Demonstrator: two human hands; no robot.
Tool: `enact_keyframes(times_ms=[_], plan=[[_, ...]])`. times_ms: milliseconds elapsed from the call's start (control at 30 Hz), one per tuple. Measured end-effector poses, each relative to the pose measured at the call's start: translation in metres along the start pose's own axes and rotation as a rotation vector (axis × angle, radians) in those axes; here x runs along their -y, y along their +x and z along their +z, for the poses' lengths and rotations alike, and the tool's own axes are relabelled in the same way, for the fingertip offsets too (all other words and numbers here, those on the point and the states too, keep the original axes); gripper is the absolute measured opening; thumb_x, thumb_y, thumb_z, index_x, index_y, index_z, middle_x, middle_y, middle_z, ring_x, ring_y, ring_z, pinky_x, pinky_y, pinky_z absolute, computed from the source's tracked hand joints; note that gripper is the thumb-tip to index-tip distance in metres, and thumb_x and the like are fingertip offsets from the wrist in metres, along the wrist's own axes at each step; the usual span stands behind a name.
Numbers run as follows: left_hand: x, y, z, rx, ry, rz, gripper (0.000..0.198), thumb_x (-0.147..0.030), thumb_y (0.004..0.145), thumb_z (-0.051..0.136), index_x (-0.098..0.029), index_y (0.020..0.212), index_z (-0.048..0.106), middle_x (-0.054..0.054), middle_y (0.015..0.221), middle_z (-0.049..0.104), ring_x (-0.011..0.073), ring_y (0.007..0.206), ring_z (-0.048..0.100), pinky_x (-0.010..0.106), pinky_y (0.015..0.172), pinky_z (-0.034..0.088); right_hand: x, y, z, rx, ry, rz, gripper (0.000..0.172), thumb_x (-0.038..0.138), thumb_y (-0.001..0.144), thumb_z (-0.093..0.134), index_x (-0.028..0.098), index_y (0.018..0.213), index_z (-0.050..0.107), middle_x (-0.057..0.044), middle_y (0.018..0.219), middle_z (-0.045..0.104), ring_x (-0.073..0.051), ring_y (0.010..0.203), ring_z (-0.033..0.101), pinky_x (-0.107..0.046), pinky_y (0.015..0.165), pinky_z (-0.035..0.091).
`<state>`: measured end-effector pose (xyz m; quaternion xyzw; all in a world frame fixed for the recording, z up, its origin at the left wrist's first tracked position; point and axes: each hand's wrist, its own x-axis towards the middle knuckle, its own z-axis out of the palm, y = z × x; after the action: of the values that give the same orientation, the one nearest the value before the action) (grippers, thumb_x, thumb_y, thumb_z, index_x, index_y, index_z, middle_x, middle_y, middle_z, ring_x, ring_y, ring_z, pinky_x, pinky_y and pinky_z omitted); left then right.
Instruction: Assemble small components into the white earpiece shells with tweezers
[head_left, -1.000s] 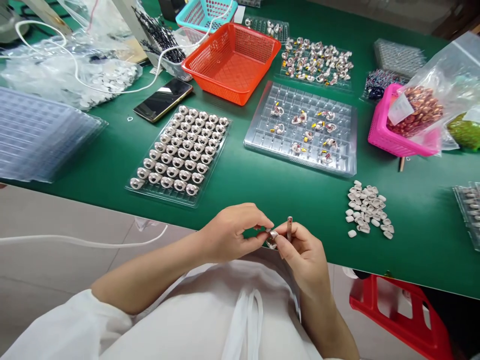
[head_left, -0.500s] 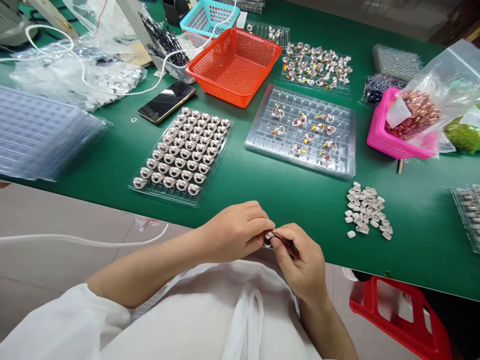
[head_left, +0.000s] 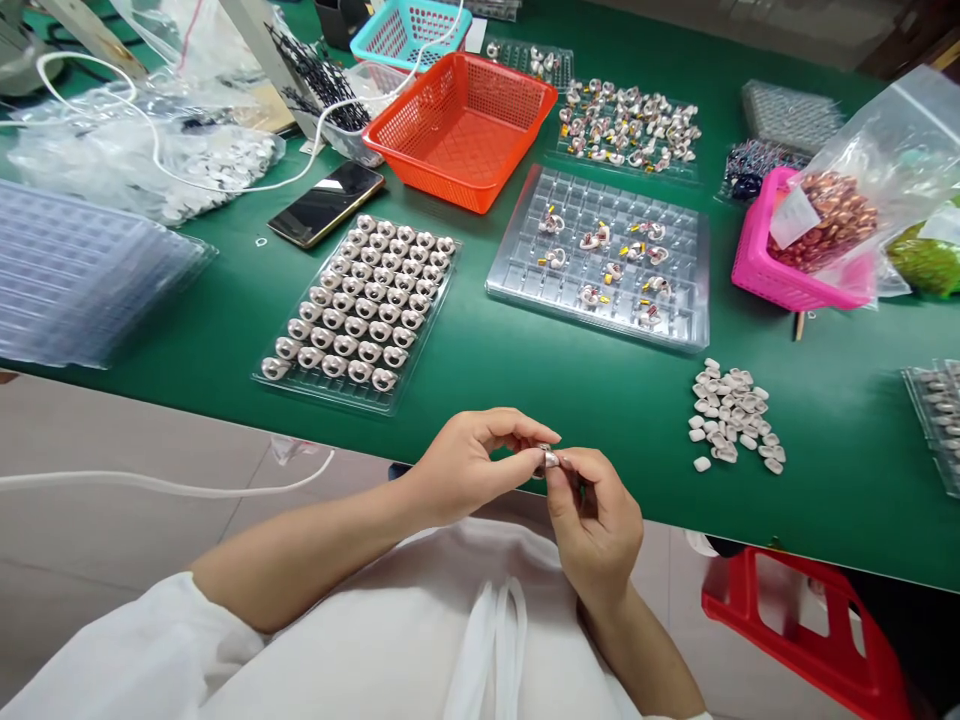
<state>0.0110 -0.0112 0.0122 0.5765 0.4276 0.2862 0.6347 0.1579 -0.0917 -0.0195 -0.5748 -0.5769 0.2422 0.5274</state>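
My left hand (head_left: 469,462) and my right hand (head_left: 596,515) meet at the near edge of the green table (head_left: 525,370). Both pinch one small silvery part (head_left: 549,458) between their fingertips. A clear tray of silvery-white parts (head_left: 361,306) lies ahead to the left. A clear tray with a few assembled parts (head_left: 600,260) lies ahead to the right. A loose heap of small white pieces (head_left: 733,418) sits to the right of my hands.
An orange basket (head_left: 461,128), a teal basket (head_left: 405,25), a phone (head_left: 326,203), stacked clear trays (head_left: 82,270) and bags with a white cable (head_left: 150,150) stand at the back left. A pink basket with copper coils (head_left: 806,250) is at right. A red stool (head_left: 810,630) stands below.
The brown stick that stood up from my right hand is no longer visible. Both hands stayed together at the table edge, turning the small part.
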Motion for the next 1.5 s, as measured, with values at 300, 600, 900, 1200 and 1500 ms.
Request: enact_keyframes(times_ms=[300,600,900,1200,1500], plan=[[0.01,-0.005,0.005,-0.016,-0.166,0.013,0.023,-0.022,0.085,0.07,-0.014,0.104,0.081,0.009,0.097,0.074,0.0179,0.083,0.072,0.029,0.077,0.061,-0.008,-0.001,0.004,-0.082,0.014,-0.013,0.022,0.004,0.09,0.061,0.023,0.102,0.062,-0.002,0.09,0.069,-0.014,0.079,0.068,-0.024,0.061,0.054],[0.01,-0.004,0.007,-0.107,-0.019,0.067,0.015,-0.017,0.084,0.068,-0.014,0.093,0.08,0.008,0.089,0.076,0.0184,0.08,0.07,0.027,0.071,0.059,-0.005,0.0,0.004,-0.082,-0.156,-0.157,0.025,0.004,0.088,0.064,0.023,0.103,0.062,-0.003,0.091,0.071,-0.015,0.079,0.069,-0.026,0.058,0.054],[0.012,0.0,-0.001,0.019,-0.274,-0.028,0.014,-0.019,0.082,0.077,-0.018,0.095,0.083,0.005,0.091,0.076,0.017,0.082,0.074,0.027,0.078,0.062,-0.005,-0.001,0.002,-0.089,-0.023,-0.014,0.019,0.007,0.09,0.064,0.024,0.099,0.062,-0.003,0.089,0.071,-0.016,0.079,0.069,-0.027,0.058,0.055],[0.009,0.003,-0.003,-0.003,-0.091,0.055,0.009,-0.018,0.079,0.08,-0.018,0.087,0.084,0.006,0.086,0.08,0.0172,0.079,0.071,0.026,0.073,0.057,-0.008,0.0,0.002,-0.084,-0.072,-0.065,0.022,0.005,0.09,0.064,0.024,0.101,0.062,-0.003,0.091,0.071,-0.016,0.08,0.069,-0.027,0.06,0.055],[0.004,0.002,-0.01,0.034,-0.023,0.1,0.01,-0.018,0.078,0.082,-0.019,0.088,0.085,0.006,0.084,0.081,0.0177,0.075,0.073,0.027,0.072,0.058,-0.009,0.01,-0.015,0.13,0.048,0.055,0.014,0.016,0.095,0.064,0.024,0.104,0.07,-0.005,0.094,0.074,-0.018,0.081,0.07,-0.028,0.062,0.055]])
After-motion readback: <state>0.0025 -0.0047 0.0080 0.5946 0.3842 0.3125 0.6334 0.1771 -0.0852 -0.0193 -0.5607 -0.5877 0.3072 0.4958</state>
